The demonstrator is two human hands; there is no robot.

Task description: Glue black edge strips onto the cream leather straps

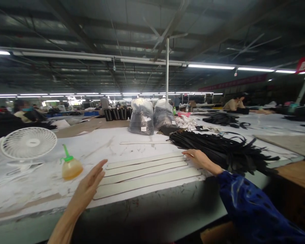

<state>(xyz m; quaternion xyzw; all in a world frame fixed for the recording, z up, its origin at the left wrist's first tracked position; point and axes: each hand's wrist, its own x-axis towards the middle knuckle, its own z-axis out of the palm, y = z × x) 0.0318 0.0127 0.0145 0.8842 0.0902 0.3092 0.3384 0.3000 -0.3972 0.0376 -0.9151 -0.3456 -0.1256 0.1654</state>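
Outstretched left hand (90,184) and right hand (199,160) — grip unclear — flank pale strips (147,182) near the table edge (142,195).

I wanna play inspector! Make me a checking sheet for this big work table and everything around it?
Surface: white covering, smudged and stained.
Job's things: several pale strips with dark edges, lying roughly side by side.
Clutter: white fan, green-topped bottle of amber liquid, black strips in a heap, two stuffed bags.
Hands: left hand open, by the strips' left ends; right hand at their right ends, grip unclear.
Cables: nothing seen on the tabletop.
Surroundings: ceiling lights on, another person farther back.
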